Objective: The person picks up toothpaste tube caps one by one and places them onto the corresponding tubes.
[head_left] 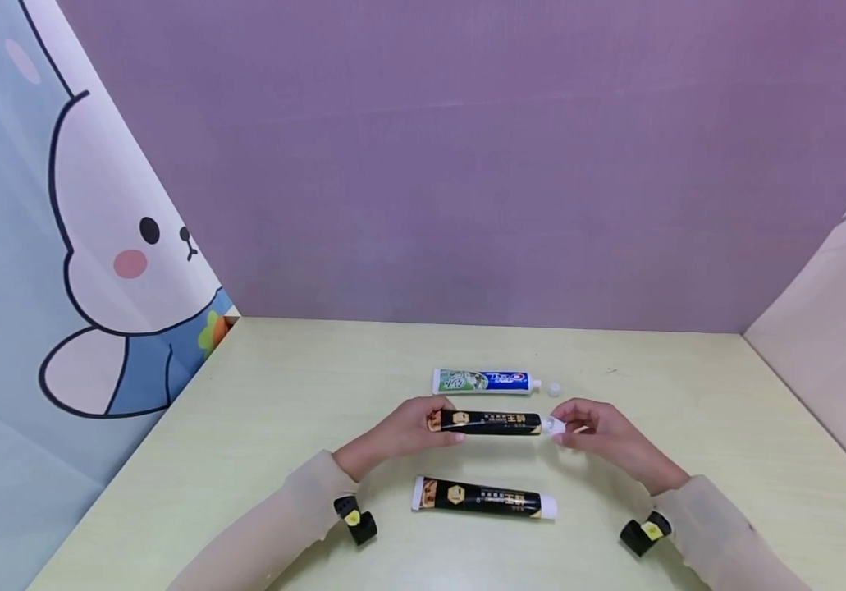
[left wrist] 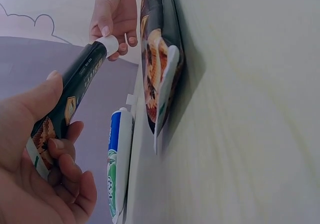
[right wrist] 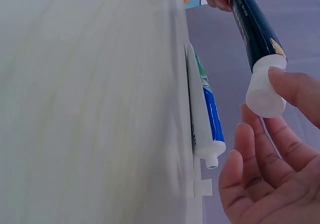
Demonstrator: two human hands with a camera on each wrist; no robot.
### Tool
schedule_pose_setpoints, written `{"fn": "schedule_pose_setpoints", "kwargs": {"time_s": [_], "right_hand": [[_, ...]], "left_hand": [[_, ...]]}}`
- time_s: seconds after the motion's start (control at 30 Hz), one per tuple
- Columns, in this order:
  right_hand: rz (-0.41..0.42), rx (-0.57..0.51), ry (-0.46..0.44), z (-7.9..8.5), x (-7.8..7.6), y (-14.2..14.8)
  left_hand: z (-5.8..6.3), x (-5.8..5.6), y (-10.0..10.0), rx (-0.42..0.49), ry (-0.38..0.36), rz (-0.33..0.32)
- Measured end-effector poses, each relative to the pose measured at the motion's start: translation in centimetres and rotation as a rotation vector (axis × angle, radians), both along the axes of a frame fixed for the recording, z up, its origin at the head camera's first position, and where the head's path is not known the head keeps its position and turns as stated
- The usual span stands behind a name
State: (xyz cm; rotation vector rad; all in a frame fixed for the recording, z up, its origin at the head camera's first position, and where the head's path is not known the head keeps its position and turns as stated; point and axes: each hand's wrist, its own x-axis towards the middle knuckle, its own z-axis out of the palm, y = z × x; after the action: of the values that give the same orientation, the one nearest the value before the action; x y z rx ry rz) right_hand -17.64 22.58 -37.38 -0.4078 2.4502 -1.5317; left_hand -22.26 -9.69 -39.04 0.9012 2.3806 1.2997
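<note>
My left hand [head_left: 423, 425] grips a black toothpaste tube [head_left: 492, 423] around its flat tail end, holding it level above the table. At the tube's other end, my right hand [head_left: 603, 431] pinches the white cap [right wrist: 266, 92] between thumb and fingers. The cap sits against the tube's end, slightly tilted in the right wrist view. Nearer the body lies a second black toothpaste tube [head_left: 483, 498] with its white cap on. Beyond the hands is a blue and green toothpaste tube [head_left: 483, 382], its nozzle bare. A small white cap [head_left: 554, 389] lies just right of that nozzle.
The pale wooden table [head_left: 304, 369] runs back to a purple wall panel [head_left: 467, 164]. A bunny-print cloth [head_left: 120, 246] hangs on the left, and a pale panel [head_left: 836, 328] borders the right side. Both wrists wear black straps with small devices.
</note>
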Motion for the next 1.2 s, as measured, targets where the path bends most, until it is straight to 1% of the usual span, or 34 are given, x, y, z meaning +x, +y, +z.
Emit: {"fn": "schedule_pose_setpoints", "kwargs": {"time_s": [0.23,0.4,0.53,0.7,0.87,1.1,1.2], "right_hand": [[0.001,0.004,0.013,-0.3,-0.3,0.0],[0.009,0.005,0.038,-0.6,-0.6,0.0],[0.006,0.005,0.039,-0.8,-0.7,0.2],[-0.002,0.0,0.046,-1.1,-0.8,0.3],[-0.008,-0.001,0.075,-1.3,-0.8,0.0],[-0.037,0.01,0.114,-0.9,-0.6,-0.3],[-0.047,0.004,0.115,-0.7,-0.5,-0.4]], "left_hand": [[0.0,0.0,0.1,0.014,-0.007,0.001],[-0.1,-0.2,0.4,0.0,-0.009,0.014],[-0.1,-0.2,0.5,-0.011,-0.019,0.023],[-0.3,-0.3,0.6,-0.009,-0.028,0.021],[-0.4,-0.3,0.5,0.003,-0.037,0.018],[-0.5,-0.3,0.4,0.025,-0.059,0.01],[-0.5,-0.3,0.3,0.043,-0.06,0.002]]}}
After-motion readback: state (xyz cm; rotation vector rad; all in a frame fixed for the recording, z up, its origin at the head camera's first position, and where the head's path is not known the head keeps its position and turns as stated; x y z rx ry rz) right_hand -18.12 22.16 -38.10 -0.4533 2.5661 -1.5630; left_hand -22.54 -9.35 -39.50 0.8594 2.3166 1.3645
